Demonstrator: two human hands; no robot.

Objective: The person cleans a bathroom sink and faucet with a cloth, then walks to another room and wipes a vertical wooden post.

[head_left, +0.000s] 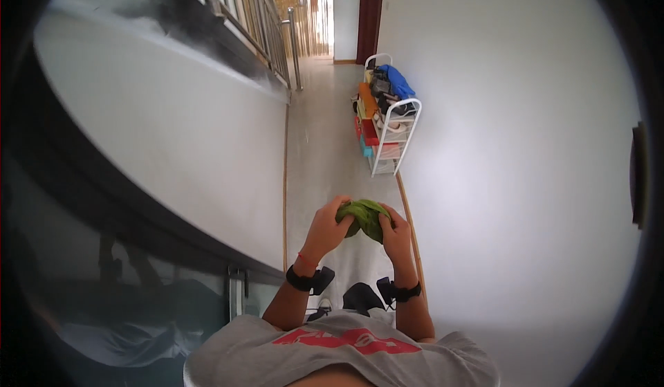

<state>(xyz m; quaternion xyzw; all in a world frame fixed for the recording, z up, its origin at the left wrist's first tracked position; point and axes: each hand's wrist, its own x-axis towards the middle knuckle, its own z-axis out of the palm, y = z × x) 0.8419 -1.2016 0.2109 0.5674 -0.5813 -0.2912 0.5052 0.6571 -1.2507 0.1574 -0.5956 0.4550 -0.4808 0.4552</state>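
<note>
A crumpled green cloth (366, 215) is held up in front of me, bunched between both hands. On its left side, my left hand (329, 224) is closed around the fabric. My right hand (395, 233) pinches the opposite side, thumb toward me. Folds droop between the two hands, and what kind of cloth item it is does not show. Each wrist wears a black strap with a small dark device, the left device (322, 280) and the right device (384, 290).
Ahead on the right, a white rack (395, 138) with shoes, boxes and a blue item (397, 81) stands against the white wall (512, 145). A metal railing (252, 13) runs along the left. The grey floor (321, 124) leads to a beaded curtain (304, 13).
</note>
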